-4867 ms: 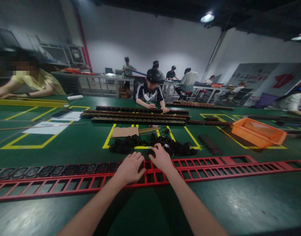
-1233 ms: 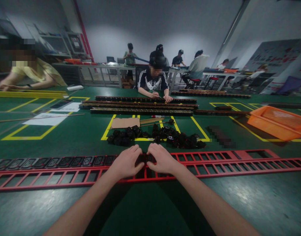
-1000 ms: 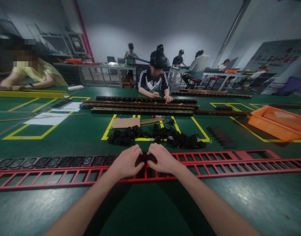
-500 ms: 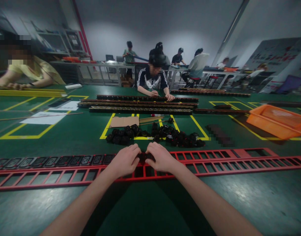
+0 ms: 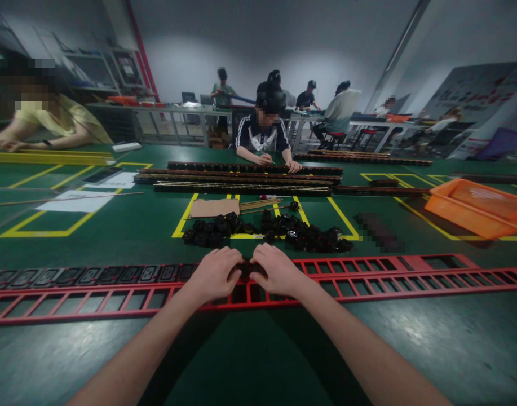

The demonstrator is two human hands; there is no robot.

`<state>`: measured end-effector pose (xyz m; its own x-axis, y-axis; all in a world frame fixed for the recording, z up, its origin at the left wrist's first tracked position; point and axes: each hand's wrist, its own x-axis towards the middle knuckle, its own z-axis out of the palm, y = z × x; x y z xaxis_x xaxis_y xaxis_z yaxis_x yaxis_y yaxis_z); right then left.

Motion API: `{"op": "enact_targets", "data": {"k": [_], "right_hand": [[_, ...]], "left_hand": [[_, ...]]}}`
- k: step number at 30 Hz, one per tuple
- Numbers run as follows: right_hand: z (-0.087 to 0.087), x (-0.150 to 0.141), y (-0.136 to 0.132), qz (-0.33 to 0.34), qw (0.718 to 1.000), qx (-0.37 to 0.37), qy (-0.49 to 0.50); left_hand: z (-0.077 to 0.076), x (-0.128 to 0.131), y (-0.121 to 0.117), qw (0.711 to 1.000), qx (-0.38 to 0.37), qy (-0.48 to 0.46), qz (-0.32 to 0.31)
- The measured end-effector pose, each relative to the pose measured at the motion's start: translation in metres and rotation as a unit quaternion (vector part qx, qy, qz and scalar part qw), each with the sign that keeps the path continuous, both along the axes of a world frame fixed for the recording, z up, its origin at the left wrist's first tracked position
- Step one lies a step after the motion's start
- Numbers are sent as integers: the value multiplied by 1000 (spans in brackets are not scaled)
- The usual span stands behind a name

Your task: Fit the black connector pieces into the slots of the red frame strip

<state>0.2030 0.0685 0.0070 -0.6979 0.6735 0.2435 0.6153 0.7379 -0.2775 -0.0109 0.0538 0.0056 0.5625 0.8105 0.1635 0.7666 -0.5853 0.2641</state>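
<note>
My left hand [image 5: 218,273] and my right hand [image 5: 275,270] meet over the middle of a long red slotted frame [image 5: 351,266]. Both have curled fingers and closed thumbs. Between the fingertips is a small black socket [image 5: 244,272], mostly hidden by the fingers. To the left of my hands, a row of black and grey sockets [image 5: 89,275] sits in the frame's far row of slots. The near row shows open slots. Just beyond my fingertips lies a loose heap of black sockets [image 5: 313,234].
Cardboard [image 5: 213,208] and thin sticks [image 5: 258,206] lie behind the heap. Long dark strips [image 5: 241,183] lie farther back, before a co-worker [image 5: 264,135]. An orange basket [image 5: 473,208] stands right; paper sheets [image 5: 74,201] and another person [image 5: 67,124] are left.
My hands hold nearly the same place and pose over the frame. The view has shifted very slightly; nothing else has clearly moved.
</note>
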Motion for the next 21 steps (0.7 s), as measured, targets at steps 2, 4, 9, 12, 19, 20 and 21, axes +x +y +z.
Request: {"op": "enact_targets", "data": {"k": [2, 4, 9, 12, 19, 20, 21], "right_hand": [[0, 0, 0, -1, 1000, 2, -7], [0, -1, -1, -7, 1000, 6, -17], [2, -2, -2, -17, 999, 11, -31], [3, -3, -3, -22, 999, 11, -38], [1, -5, -4, -28, 997, 34, -58], [1, -5, -4, -30, 997, 35, -61], [1, -5, -4, -31, 997, 36, -63]], "left_hand": [[0, 0, 0, 1000, -1, 2, -1], [1, 0, -1, 1000, 0, 8, 2], [1, 0, -2, 1000, 10, 4, 5], [0, 0, -1, 1000, 15, 6, 5], [-2, 1, -1, 999, 35, 21, 15], [-2, 1, -1, 999, 35, 22, 16], [-2, 1, -2, 999, 34, 24, 15]]}}
